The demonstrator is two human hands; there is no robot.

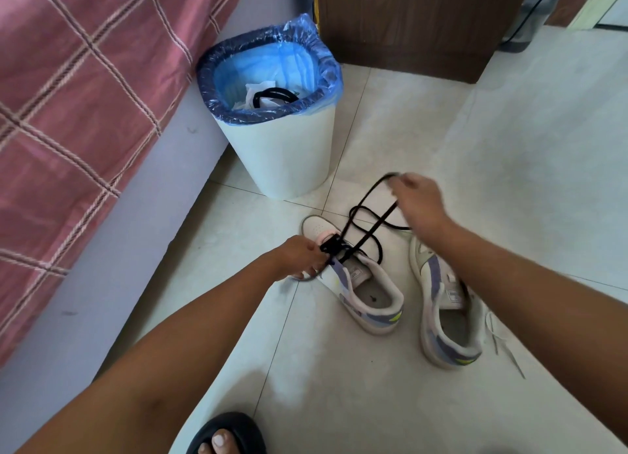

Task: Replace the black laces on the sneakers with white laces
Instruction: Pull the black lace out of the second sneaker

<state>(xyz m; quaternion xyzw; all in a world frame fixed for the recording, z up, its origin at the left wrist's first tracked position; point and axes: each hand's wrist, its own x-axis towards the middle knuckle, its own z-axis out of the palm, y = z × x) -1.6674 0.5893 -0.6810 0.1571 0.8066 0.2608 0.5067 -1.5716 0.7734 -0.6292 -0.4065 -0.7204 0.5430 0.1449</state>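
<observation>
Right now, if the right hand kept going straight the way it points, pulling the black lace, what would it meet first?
Probably the waste bin. The right hand, pinching the black lace, points up-left in the head view toward the bin's lower wall; only bare floor tile lies between. Depth is uncertain.

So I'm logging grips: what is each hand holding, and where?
Right hand pinches the black lace at its pulled-out loop; left hand grips the left sneaker near its lower eyelets.
</observation>
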